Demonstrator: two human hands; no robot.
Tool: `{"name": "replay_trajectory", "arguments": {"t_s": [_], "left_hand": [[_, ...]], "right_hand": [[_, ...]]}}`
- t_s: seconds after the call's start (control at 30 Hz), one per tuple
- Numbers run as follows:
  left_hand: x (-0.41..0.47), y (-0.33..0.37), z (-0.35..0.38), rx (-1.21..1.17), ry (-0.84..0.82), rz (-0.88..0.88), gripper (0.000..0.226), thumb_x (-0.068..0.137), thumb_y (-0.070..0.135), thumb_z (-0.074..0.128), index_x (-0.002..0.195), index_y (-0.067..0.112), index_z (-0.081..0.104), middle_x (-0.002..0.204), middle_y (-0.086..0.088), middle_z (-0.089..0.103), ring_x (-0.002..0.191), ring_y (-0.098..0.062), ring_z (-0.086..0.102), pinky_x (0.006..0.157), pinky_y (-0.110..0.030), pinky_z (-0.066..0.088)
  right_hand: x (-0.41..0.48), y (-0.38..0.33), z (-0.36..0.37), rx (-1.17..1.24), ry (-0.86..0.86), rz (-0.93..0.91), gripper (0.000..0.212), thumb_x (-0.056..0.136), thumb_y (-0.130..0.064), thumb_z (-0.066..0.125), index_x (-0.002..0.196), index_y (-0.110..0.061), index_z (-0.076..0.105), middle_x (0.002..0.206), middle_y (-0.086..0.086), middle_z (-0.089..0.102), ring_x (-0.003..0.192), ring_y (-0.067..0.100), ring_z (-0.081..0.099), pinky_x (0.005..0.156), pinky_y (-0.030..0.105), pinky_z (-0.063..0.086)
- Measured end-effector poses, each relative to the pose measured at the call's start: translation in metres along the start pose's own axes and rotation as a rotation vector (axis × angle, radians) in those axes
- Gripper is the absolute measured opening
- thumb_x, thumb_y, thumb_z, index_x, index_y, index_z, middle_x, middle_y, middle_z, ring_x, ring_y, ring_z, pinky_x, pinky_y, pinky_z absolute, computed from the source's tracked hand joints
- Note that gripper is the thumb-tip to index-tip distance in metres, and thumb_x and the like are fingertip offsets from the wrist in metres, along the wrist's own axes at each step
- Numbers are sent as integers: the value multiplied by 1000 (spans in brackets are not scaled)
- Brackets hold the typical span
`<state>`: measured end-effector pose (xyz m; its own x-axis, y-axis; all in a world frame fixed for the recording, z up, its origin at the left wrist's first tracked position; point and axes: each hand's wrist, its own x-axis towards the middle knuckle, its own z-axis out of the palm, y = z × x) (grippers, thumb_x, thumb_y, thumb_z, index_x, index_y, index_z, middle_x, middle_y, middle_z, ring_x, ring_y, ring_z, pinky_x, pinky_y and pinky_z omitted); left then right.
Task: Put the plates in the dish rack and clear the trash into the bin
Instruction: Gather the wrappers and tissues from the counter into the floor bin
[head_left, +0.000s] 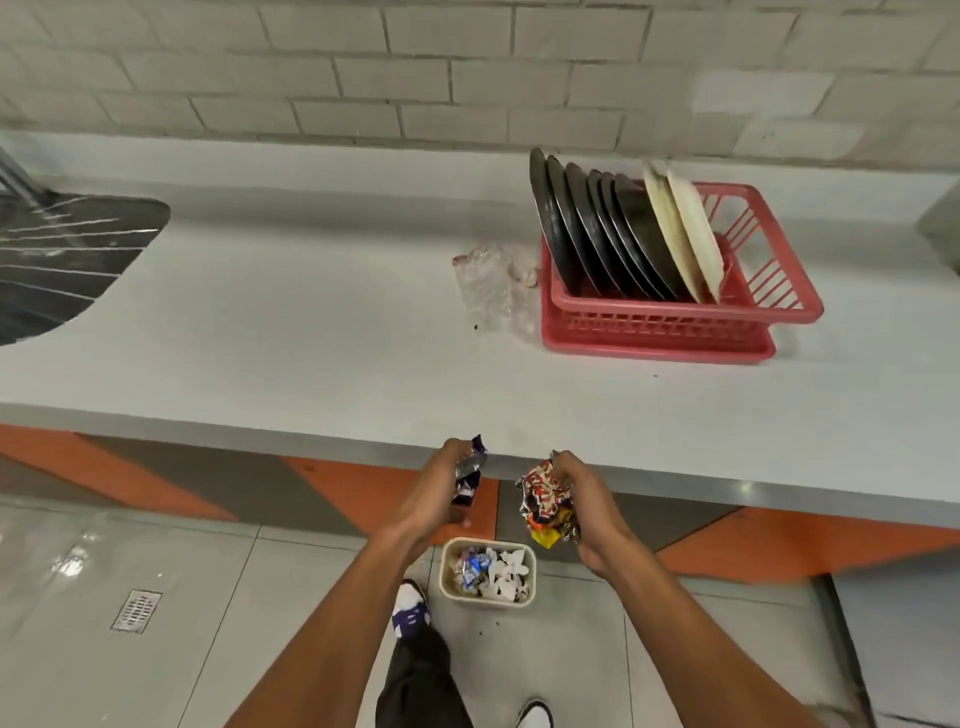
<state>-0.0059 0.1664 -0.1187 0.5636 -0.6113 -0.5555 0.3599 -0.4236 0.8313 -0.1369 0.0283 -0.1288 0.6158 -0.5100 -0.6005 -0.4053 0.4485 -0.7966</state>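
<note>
My left hand (435, 488) grips a crumpled purple and silver wrapper (470, 475) in front of the counter's edge. In my right hand (584, 512) is a crumpled red, orange and yellow foil wrapper (545, 501). Both hands hover above a small beige bin (448, 571) on the floor, which holds several wrappers and white scraps. On the counter at the right, a pink dish rack (660, 319) carries several dark plates (597, 228) and two cream plates (685, 228) standing on edge. A clear crumpled plastic bottle (483, 280) and pale trash lie left of the rack.
The white counter (285, 322) runs across the view with a dark sink (62, 260) at the far left. Below is a tiled floor with a drain grate (136, 610). My feet and a dark trouser leg (415, 675) stand beside the bin.
</note>
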Motion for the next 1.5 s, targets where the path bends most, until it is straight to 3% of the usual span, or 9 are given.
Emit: {"name": "replay_trajectory", "arguments": {"t_s": [0.13, 0.23, 0.4, 0.5, 0.63, 0.83, 1.07, 1.33, 1.5], "left_hand": [[3, -56, 14, 62, 31, -118, 48, 105, 43, 22, 116, 16, 60, 97, -9, 58, 85, -23, 58, 73, -39, 53], [21, -100, 17, 107, 117, -180, 46, 103, 32, 25, 108, 15, 68, 89, -11, 68, 79, -21, 64, 64, -34, 55], [66, -175, 6, 241, 275, -178, 23, 98, 21, 45, 116, 25, 59, 102, -6, 71, 87, -21, 70, 80, -42, 60], [97, -217, 5, 347, 348, -167, 33, 95, 19, 58, 125, 22, 45, 103, -5, 66, 92, -28, 67, 77, -34, 51], [150, -289, 2, 469, 424, -104, 37, 87, 14, 67, 115, 16, 43, 92, -4, 63, 92, -36, 65, 72, -33, 43], [250, -406, 2, 744, 309, -27, 27, 84, 14, 64, 104, 21, 47, 101, -7, 68, 93, -35, 64, 77, -39, 52], [346, -509, 9, 1097, 142, 50, 43, 88, 18, 64, 128, 10, 47, 123, -13, 60, 105, -36, 63, 84, -43, 50], [412, -566, 17, 1480, -37, 48, 35, 93, 29, 62, 124, 13, 59, 130, -11, 60, 116, -31, 63, 94, -41, 52], [415, -584, 13, 1580, -138, 0, 27, 96, 16, 55, 121, 9, 62, 125, -13, 66, 114, -29, 66, 95, -38, 51]], "right_hand": [[14, 58, -8, -125, -9, 95, 21, 91, -34, 50, 92, -14, 55, 92, 5, 65, 91, 22, 60, 82, 39, 45], [36, 93, -6, -208, 44, 158, 58, 81, -56, 58, 127, -21, 54, 125, 2, 61, 117, 24, 60, 97, 46, 50], [87, 150, -3, -366, 102, 42, 27, 92, -41, 65, 111, -27, 54, 110, 1, 69, 98, 19, 67, 89, 39, 55], [130, 194, -1, -526, 113, -56, 31, 95, -33, 67, 119, -20, 52, 109, 2, 69, 95, 21, 66, 77, 31, 50], [197, 264, -2, -826, 38, -175, 48, 91, -39, 72, 131, -27, 48, 120, 3, 67, 106, 22, 64, 84, 32, 53], [294, 381, -8, -1130, -99, -242, 60, 89, -42, 72, 141, -29, 45, 140, 2, 58, 131, 24, 48, 96, 33, 44], [394, 496, -14, -1341, -181, -179, 65, 96, -49, 61, 148, -23, 33, 146, 13, 49, 137, 32, 41, 110, 42, 37], [446, 556, -13, -1450, -140, -192, 65, 101, -60, 39, 155, -25, 25, 151, 10, 36, 142, 31, 28, 117, 44, 24], [454, 556, -12, -1412, -275, -11, 68, 105, -58, 13, 163, -26, 3, 171, 7, 2, 157, 31, -4, 125, 47, -2]]}}
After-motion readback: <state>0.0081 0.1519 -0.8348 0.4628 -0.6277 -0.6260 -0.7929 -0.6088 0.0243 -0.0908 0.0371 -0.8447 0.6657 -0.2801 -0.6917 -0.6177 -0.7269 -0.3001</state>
